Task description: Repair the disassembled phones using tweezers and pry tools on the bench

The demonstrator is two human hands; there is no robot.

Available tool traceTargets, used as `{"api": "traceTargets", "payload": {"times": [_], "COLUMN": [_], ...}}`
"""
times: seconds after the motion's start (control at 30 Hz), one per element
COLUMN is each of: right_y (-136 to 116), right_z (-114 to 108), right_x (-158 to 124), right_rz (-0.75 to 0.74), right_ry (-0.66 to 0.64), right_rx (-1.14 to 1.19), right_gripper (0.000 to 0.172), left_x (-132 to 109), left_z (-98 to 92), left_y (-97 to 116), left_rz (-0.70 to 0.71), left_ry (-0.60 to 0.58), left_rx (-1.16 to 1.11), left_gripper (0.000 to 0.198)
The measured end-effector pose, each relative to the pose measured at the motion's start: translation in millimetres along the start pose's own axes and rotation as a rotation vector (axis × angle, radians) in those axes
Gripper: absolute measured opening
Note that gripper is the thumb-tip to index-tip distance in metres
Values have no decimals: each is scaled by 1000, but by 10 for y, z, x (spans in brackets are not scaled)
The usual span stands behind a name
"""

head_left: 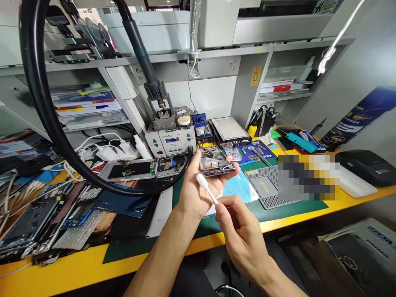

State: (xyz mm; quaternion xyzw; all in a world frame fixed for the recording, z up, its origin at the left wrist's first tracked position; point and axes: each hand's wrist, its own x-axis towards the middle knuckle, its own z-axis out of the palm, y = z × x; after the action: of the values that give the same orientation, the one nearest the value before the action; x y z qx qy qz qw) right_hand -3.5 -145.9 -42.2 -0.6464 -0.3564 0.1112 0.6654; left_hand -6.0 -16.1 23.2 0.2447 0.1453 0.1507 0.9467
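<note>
My left hand (196,190) wraps its grip round the opened grey phone with bare circuitry (215,161), above the yellow-edged counter (77,268). My right hand (243,231) pinches a white cotton swab (206,186) pointing to 11 o'clock. A thick black hose (32,53) loops at 9 o'clock.

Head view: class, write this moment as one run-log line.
left hand: holds opened phone | right hand: pinches cotton swab | swab tip: short of phone

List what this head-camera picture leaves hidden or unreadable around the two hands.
All head view.
Underside of the opened grey phone with bare circuit board: covered by the left hand.
White cotton swab, lower end: inside the right hand.
Whatever lies behind the pixelated patch.
</note>
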Motion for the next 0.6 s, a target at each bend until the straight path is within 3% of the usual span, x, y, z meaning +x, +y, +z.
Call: {"api": "traceTargets", "payload": {"times": [0.27,0.37,0.43,0.47,0.53,0.6], "right_y": [74,59,66,78,117,160], "right_z": [-85,-239,-462,-616,-993,-1404], "right_x": [-5,-56,-72,-58,30,204], "right_rz": [-10,-1,28,56,158,223], "right_ry": [-27,-155,-211,-176,-7,136], "right_rx": [-36,-93,-139,-159,-202,-297], "right_gripper": [19,19,19,19,23,39], "left_x": [87,91,74,64,53,66], "left_z": [-96,-113,-110,-108,-110,-122], "left_y": [-14,-1,20,36,81,128], "left_rz": [60,68,82,92,106,100], "left_ry": [-70,-79,-60,-46,-30,-11], "left_rx": [30,103,173,212,287,345], "left_gripper": [48,47,44,41,33,26]}}
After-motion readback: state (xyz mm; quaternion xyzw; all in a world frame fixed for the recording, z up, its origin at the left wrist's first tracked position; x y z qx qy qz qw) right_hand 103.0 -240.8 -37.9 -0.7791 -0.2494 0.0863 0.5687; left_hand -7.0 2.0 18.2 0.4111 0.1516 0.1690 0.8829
